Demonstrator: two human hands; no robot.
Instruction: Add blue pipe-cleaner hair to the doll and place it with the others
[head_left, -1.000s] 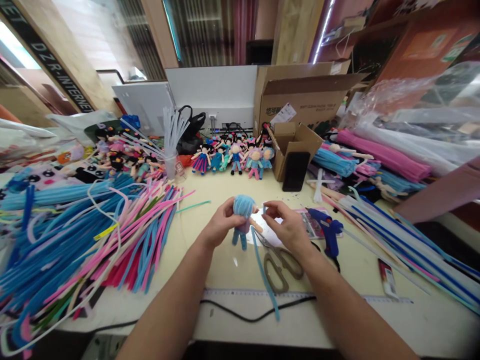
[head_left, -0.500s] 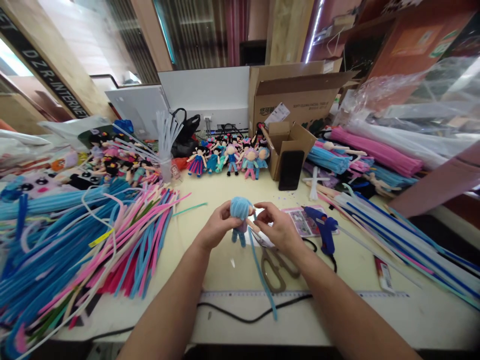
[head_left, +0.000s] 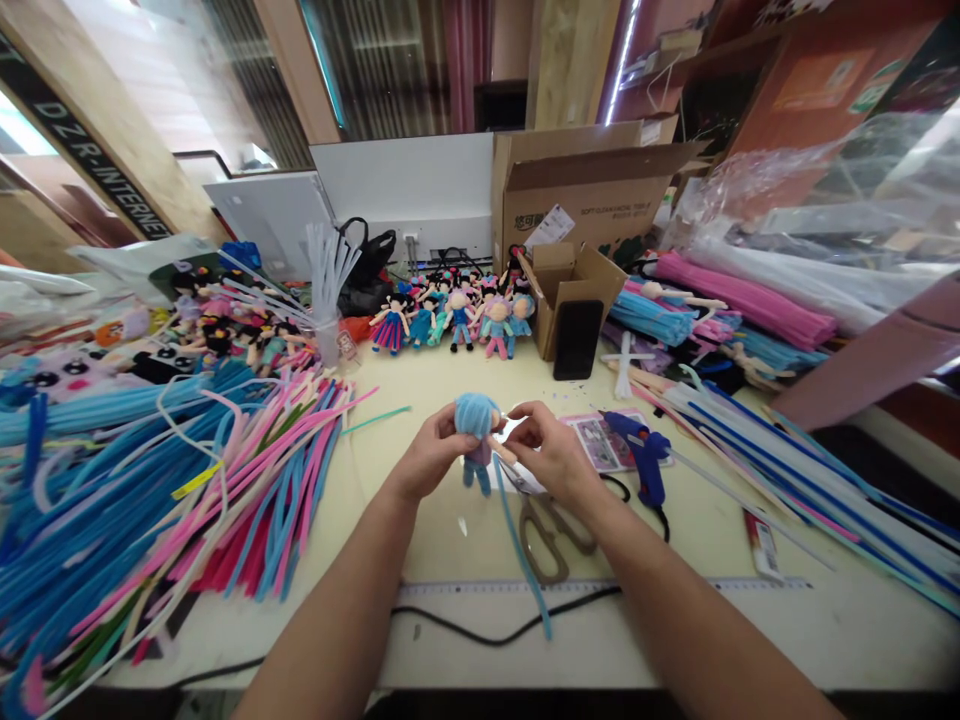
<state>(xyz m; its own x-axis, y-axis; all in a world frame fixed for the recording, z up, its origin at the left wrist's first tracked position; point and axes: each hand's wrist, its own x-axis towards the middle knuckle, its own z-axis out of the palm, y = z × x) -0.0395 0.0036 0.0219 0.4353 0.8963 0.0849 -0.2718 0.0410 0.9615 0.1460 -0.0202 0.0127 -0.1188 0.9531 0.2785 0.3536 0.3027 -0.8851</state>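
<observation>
My left hand [head_left: 437, 447] is closed around a small pipe-cleaner doll [head_left: 475, 415] with fuzzy light-blue hair and blue legs, held upright above the table. Thumb and fingers of my right hand [head_left: 541, 442] are pinched together beside the doll's face and its beige arm [head_left: 501, 452]; whatever sits between them is too small to make out. Below the hands, a light-blue pipe cleaner [head_left: 523, 550] trails down the table. A pair of scissors [head_left: 546, 555] with grey-brown handles lies under my right hand, its blades partly hidden.
A blue glue gun [head_left: 643, 455] lies right of my hands. Bundles of pipe cleaners [head_left: 135, 480] cover the left side, more strips [head_left: 780, 470] the right. Finished dolls [head_left: 459, 318], a black phone [head_left: 577, 340] and cardboard boxes [head_left: 600, 190] stand behind. A black cord [head_left: 502, 638] crosses the front.
My right fingertips have shifted slightly downward beside the doll's face and closed more tightly. A short blue strand seen between doll and fingers is no longer visible. The doll is tilted slightly differently.
</observation>
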